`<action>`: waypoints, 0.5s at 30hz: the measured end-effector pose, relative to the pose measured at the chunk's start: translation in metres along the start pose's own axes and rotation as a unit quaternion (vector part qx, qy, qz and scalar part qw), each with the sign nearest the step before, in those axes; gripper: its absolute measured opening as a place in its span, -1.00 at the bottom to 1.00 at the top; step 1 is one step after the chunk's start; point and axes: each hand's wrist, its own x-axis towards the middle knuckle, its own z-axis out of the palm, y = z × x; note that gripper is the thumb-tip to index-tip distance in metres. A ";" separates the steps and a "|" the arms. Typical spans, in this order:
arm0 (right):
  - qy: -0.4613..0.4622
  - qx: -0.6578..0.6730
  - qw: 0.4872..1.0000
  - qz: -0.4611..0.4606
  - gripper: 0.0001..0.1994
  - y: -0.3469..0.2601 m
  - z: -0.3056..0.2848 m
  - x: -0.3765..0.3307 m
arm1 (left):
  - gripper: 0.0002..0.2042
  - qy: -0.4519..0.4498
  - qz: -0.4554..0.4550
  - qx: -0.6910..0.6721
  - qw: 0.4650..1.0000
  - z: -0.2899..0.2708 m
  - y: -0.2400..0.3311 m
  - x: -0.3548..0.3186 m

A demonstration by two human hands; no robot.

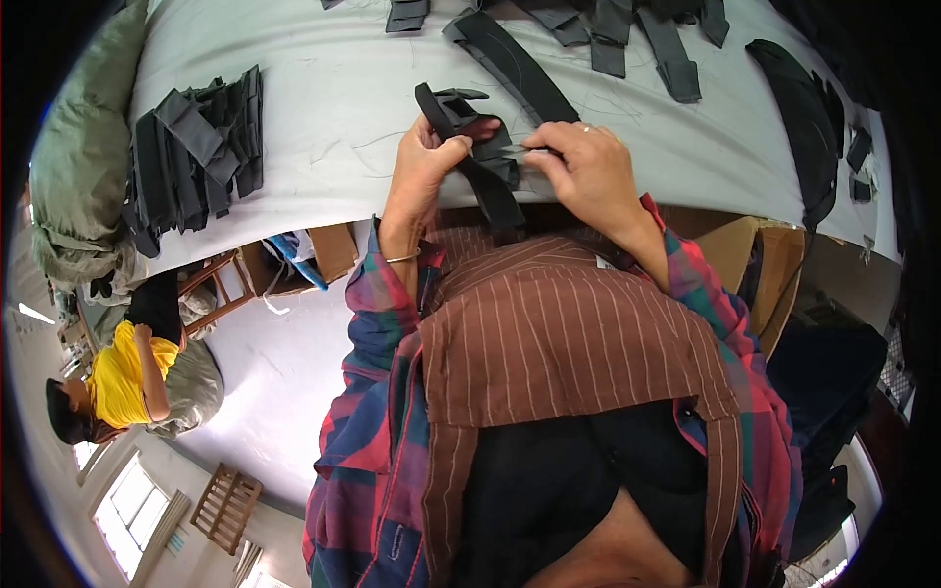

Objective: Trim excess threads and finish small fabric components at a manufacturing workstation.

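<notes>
Pinching a black strap [489, 186] at the upper centre of the frame, the left hand [428, 162] faces the right hand [590, 169], which grips a small metal tool [515, 150] near the strap; black strips [196, 147] lie piled at upper left.

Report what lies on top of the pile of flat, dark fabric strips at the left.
A short, flat, dark-grey fabric strip lies aslant across the pile. The parts beneath it, and the whitish cloth table cover directly under the pile, are covered and cannot be seen.
</notes>
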 end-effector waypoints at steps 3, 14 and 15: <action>0.002 -0.060 0.996 -0.059 -0.88 -0.008 0.010 0.003 | -0.60 0.003 -0.002 -0.014 1.000 -0.001 -0.001 0.000; -0.019 -0.046 0.998 -0.031 -0.87 -0.009 0.012 0.005 | -0.58 -0.002 -0.002 -0.019 1.000 0.001 0.002 -0.003; -0.013 -0.060 0.997 -0.035 -0.88 -0.010 0.013 0.006 | -0.58 -0.001 -0.002 -0.017 1.000 0.002 0.003 -0.004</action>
